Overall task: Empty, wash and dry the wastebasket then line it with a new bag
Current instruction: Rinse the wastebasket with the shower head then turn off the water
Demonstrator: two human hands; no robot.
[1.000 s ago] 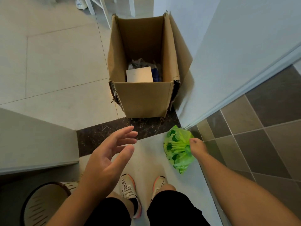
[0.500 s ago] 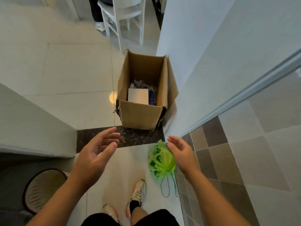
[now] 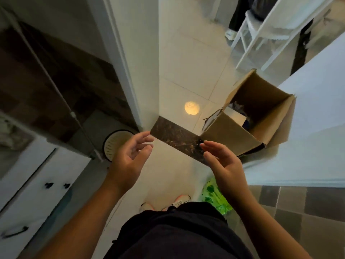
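A round pale wastebasket point(image 3: 116, 142) with a dark rim and slotted sides stands on the floor left of the doorway, partly behind my left hand. My left hand point(image 3: 130, 156) is raised in front of me, fingers apart, holding nothing. My right hand point(image 3: 222, 161) is raised opposite it, palm turned inward, also empty. A tied green trash bag point(image 3: 214, 197) lies on the floor by my right foot, partly hidden by my right forearm.
An open cardboard box point(image 3: 248, 126) holding paper and scraps stands past the dark threshold strip point(image 3: 177, 139), against a white wall. A white cabinet with black handles point(image 3: 37, 193) is at left. A white chair point(image 3: 270, 34) and a person's legs are at the far right.
My right hand has let go of the green bag, which now lies on the floor. Both hands have risen and come closer together. The view has turned left, bringing the wastebasket nearer the centre.
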